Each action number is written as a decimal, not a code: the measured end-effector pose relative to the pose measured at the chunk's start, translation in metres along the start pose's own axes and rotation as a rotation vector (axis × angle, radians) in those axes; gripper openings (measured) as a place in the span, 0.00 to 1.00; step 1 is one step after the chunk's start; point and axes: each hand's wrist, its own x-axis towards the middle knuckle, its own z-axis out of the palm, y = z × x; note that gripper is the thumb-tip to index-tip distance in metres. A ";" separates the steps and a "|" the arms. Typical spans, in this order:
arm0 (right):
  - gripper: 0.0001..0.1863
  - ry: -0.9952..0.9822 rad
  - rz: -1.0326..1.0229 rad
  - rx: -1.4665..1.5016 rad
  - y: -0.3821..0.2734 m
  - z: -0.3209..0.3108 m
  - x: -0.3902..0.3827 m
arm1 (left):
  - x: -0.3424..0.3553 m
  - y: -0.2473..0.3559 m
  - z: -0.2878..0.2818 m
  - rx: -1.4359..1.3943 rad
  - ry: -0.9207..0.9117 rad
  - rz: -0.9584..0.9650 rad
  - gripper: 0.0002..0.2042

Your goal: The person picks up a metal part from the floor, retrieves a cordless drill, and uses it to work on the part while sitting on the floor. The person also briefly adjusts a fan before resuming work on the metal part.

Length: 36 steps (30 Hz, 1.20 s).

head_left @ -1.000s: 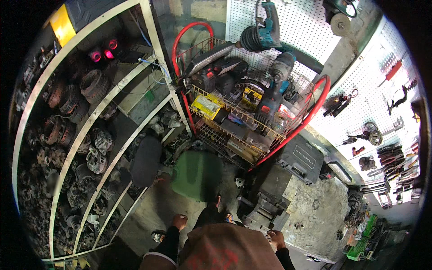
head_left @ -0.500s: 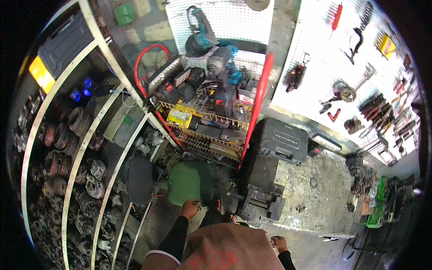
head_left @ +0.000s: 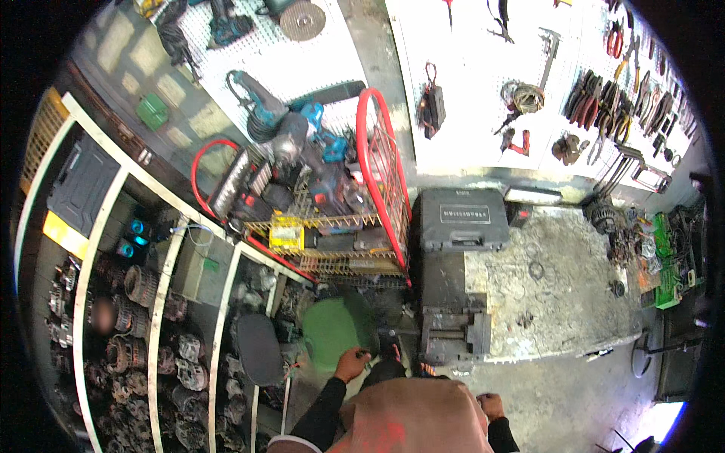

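My left hand (head_left: 352, 365) hangs low in front of me, just over the near right edge of a green stool seat (head_left: 329, 334). Its fingers are curled together around a small dark thing too small to name. On the other side of my brown apron (head_left: 419, 408), my right hand (head_left: 491, 406) is closed beside my hip; whatever it may hold is hidden. A dark stool seat (head_left: 259, 349) stands left of the green one. Both of my sleeves are black.
A red-framed wire cart (head_left: 362, 222) carries power tools ahead. Right of it, a black tool case (head_left: 464, 220) sits on a stained workbench (head_left: 559, 302). A white rack (head_left: 154, 332) with used metal parts runs along the left. Pliers (head_left: 596, 106) hang on the pegboard.
The view has tilted and shifted, showing more wall at upper left. In the picture both hands sit further right and slightly lower or level; their closed shapes look much the same.
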 end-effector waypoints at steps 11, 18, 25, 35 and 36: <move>0.12 0.016 0.331 0.453 -0.003 -0.023 0.030 | -0.006 0.023 -0.008 -0.051 0.035 0.010 0.19; 0.12 -0.042 0.412 0.395 -0.023 -0.043 0.041 | -0.024 -0.037 0.023 -0.163 -0.017 -0.098 0.17; 0.12 -0.093 0.342 0.424 -0.014 -0.029 0.042 | -0.057 -0.161 0.050 -0.004 -0.073 -0.098 0.13; 0.11 -0.148 0.279 0.399 -0.033 -0.039 0.056 | -0.029 -0.126 0.065 -0.023 0.126 -0.234 0.18; 0.10 -0.179 0.280 0.409 -0.033 -0.042 0.062 | -0.025 -0.112 0.061 -0.097 0.111 -0.219 0.18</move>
